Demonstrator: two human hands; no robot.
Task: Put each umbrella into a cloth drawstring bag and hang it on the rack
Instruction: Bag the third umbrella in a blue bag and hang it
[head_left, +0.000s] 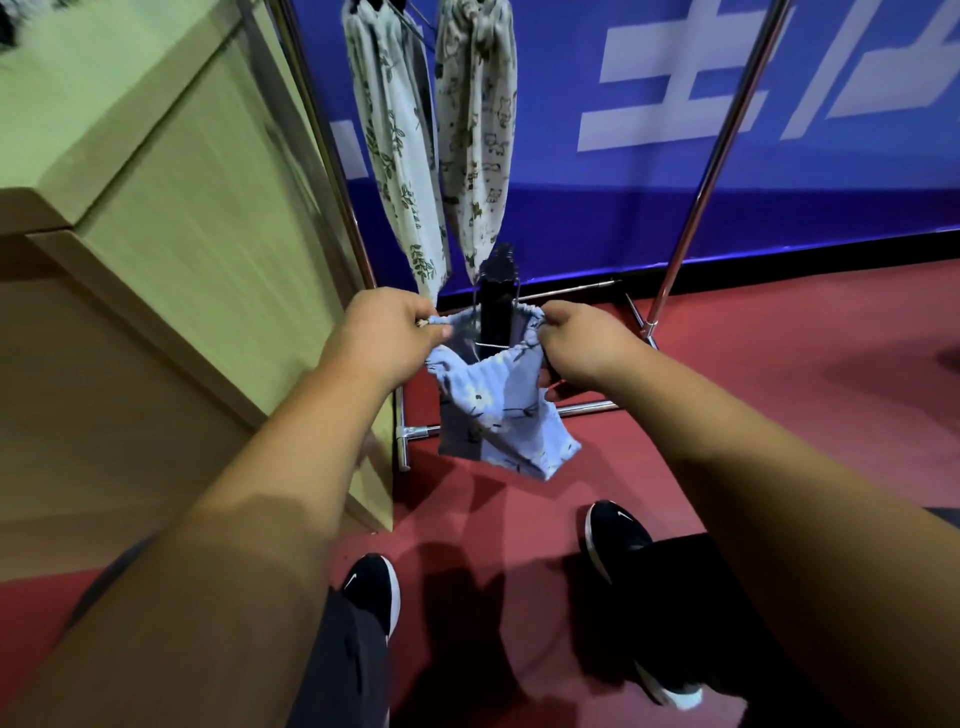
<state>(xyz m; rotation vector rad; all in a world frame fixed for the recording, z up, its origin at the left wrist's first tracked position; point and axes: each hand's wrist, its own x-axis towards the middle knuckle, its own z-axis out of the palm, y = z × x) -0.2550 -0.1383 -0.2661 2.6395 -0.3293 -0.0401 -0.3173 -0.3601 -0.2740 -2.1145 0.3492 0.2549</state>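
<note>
A light blue flowered drawstring bag (501, 410) hangs between my hands in front of me. My left hand (387, 332) pinches the left side of its gathered mouth and my right hand (582, 343) pinches the right side. A dark folded umbrella (497, 296) stands up out of the open mouth, its lower part hidden inside the bag. Two filled cloth bags hang from the rack above: a leaf-print bag (397, 150) and an animal-print bag (475, 135) beside it.
The metal rack has a slanted left post (332, 171), a right post (711, 176) and base bars (587, 408) on the red floor. A light wooden cabinet (156, 249) stands close on the left. A blue banner wall (675, 104) is behind. My black shoes are below.
</note>
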